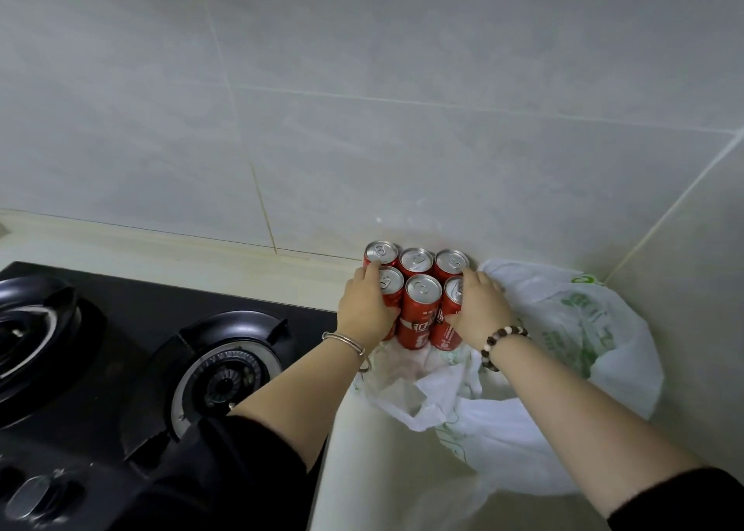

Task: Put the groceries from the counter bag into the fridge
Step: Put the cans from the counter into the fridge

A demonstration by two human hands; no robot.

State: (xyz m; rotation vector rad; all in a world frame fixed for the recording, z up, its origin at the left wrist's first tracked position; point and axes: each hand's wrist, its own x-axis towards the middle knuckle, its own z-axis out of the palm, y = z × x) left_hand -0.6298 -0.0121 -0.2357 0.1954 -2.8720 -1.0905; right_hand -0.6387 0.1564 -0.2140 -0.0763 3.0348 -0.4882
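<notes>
A pack of several red soda cans (pixel 418 301) stands upright against the tiled wall, in two rows with silver tops up. My left hand (pixel 364 309) grips the pack's left side, fingers curled round the left cans. My right hand (pixel 479 309) grips its right side, fingers over the right front can. A white plastic bag (pixel 563 329) with green print lies crumpled on the counter, below and to the right of the cans. The fridge is out of view.
A black gas stove (pixel 161 349) with two burners fills the counter to the left, its nearer burner (pixel 225 377) close to my left forearm. Grey tiled walls meet in a corner (pixel 664 216) at the right, behind the bag.
</notes>
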